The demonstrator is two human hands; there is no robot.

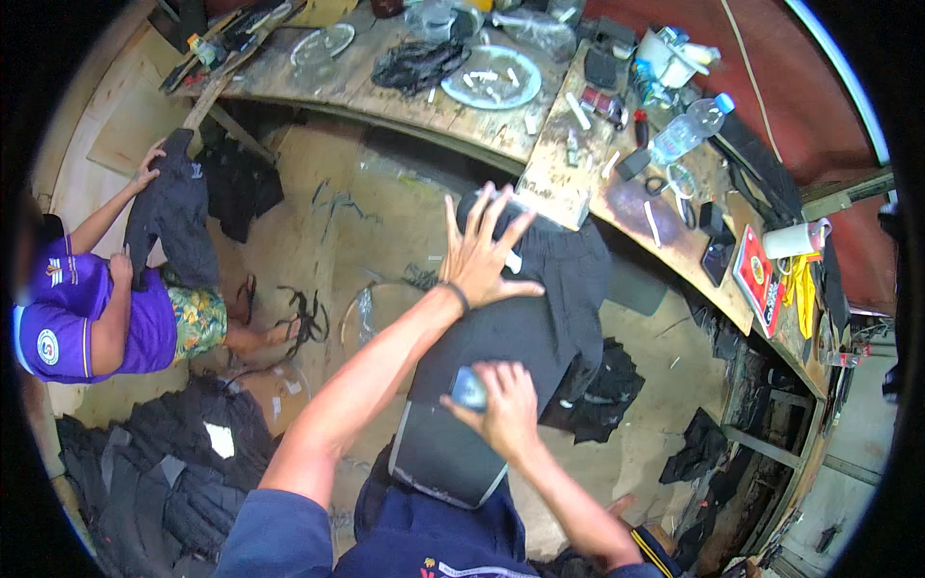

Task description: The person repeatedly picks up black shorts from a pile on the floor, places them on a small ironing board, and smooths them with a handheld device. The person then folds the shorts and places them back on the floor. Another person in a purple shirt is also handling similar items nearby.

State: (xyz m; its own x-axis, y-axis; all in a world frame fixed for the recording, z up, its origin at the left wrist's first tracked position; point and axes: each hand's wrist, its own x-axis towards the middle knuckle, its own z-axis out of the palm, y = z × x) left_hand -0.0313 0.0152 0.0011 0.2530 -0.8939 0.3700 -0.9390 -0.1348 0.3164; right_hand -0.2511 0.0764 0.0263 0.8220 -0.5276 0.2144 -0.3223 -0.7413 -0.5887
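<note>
Dark trousers [578,275] lie over a long black board [448,448] that runs from my lap up to the table's edge. My left hand [487,250] is spread wide over the board's far end, at the waist of the trousers. Whether its palm presses on the cloth or hovers just above, I cannot tell. Closer to me, my right hand [506,405] is closed around a small blue-grey block [469,388], over the middle of the board. Blur hides what kind of thing the block is.
A wooden table [337,82] curves across the far side, holding a plate [491,77], a water bottle [691,128] and a red booklet [756,279]. At left, a co-worker in purple [125,313] holds a dark garment [173,217]. Dark cloth [173,472] is heaped at lower left.
</note>
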